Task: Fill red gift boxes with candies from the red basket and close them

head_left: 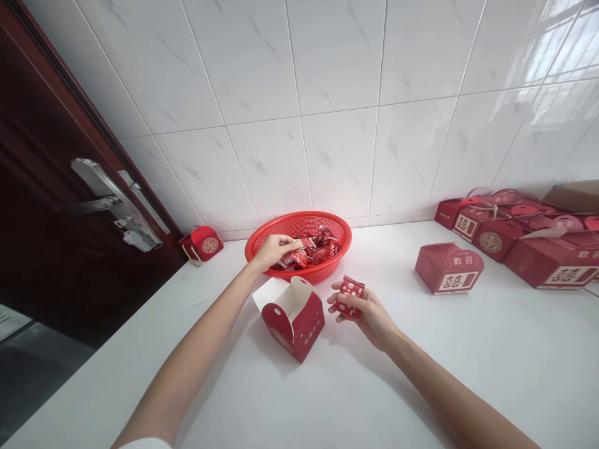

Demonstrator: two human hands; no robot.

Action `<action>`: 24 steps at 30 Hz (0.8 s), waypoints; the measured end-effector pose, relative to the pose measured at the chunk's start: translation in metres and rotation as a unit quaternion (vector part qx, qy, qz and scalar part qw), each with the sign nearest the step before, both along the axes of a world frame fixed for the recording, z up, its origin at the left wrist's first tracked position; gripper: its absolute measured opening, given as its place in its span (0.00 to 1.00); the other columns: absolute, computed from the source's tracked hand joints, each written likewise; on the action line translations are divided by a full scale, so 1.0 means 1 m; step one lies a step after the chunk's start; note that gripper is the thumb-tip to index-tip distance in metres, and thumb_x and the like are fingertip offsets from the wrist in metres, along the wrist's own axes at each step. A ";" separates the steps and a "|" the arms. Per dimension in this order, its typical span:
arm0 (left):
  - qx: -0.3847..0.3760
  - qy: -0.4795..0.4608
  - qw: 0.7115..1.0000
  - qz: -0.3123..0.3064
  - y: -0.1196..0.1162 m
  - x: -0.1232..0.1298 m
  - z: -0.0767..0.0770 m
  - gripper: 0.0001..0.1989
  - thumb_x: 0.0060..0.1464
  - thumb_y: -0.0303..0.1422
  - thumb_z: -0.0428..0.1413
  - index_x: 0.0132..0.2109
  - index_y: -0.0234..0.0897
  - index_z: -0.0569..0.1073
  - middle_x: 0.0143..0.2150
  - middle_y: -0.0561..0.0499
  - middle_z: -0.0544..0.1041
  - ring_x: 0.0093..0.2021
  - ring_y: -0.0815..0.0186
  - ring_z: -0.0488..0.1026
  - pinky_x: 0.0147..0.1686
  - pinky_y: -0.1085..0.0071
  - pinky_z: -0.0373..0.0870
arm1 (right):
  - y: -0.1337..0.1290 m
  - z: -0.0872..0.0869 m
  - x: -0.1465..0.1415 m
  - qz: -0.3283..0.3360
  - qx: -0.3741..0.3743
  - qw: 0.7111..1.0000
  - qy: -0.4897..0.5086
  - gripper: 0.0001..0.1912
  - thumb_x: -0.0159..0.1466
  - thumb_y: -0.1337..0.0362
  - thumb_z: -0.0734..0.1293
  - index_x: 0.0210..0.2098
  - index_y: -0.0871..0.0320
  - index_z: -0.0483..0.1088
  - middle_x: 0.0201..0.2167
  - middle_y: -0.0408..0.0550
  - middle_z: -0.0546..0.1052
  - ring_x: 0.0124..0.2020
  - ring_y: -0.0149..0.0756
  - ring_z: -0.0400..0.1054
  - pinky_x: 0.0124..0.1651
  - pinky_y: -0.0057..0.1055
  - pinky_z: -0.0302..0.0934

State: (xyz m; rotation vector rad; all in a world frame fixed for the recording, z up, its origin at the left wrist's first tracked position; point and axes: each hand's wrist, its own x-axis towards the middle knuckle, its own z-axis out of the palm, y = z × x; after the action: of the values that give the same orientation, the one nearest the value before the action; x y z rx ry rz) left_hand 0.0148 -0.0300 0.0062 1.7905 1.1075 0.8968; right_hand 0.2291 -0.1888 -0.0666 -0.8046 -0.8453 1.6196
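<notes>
My left hand (pixel 275 252) reaches over the near left rim of a red plastic basket (pixel 345 240). Its fingers pinch a wrapped candy (pixel 306 243) with a gold and red wrapper, above the other red-wrapped candies (pixel 322 254) inside. My right hand (pixel 367 312) is closed around a red candy packet with white spots (pixel 351 296), held just above the table. Between my forearms stands a red gift box (pixel 309 321) with its top flaps raised. The box's pale inside shows, though its bottom is hidden.
A closed red box (pixel 449 268) stands right of my right hand. Several more red boxes (pixel 538 249) crowd the back right of the white table (pixel 374 399). A small red box (pixel 202 244) sits at the back left, near a dark door (pixel 42 125). A tiled wall (pixel 337 156) bounds the back.
</notes>
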 end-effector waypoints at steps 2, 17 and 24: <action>0.002 -0.013 1.000 0.007 0.000 0.000 0.000 0.26 0.36 0.55 0.69 0.23 0.36 0.75 0.21 0.54 0.72 0.21 0.71 0.65 0.23 0.74 0.63 | 0.000 0.000 0.000 0.001 0.001 1.000 0.000 0.23 0.52 0.56 0.79 0.43 0.58 0.75 0.34 0.48 0.80 0.35 0.39 0.75 0.36 0.33 0.66; 0.015 -0.113 0.993 -0.037 -0.043 0.029 0.026 0.24 0.40 0.53 0.69 0.32 0.36 0.75 0.32 0.50 0.78 0.34 0.63 0.75 0.38 0.67 0.73 | 0.002 0.004 0.001 -0.039 -0.028 0.998 0.031 0.24 0.52 0.47 0.78 0.40 0.57 0.75 0.24 0.43 0.73 0.30 0.35 0.69 0.28 0.28 0.61; 0.067 0.010 0.989 -0.135 -0.093 0.048 0.018 0.14 0.55 0.46 0.62 0.34 0.39 0.77 0.32 0.50 0.79 0.35 0.62 0.75 0.38 0.66 0.72 | -0.001 0.003 0.000 -0.008 0.027 0.999 0.046 0.23 0.51 0.47 0.79 0.26 0.57 0.70 0.21 0.40 0.65 0.23 0.29 0.59 0.20 0.26 0.47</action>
State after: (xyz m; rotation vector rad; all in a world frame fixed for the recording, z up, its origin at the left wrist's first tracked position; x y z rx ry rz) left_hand 0.0625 -0.1235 0.0238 2.0065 0.8066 0.8047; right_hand 0.2288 -0.1897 -0.0638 -0.6922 -0.8108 1.6004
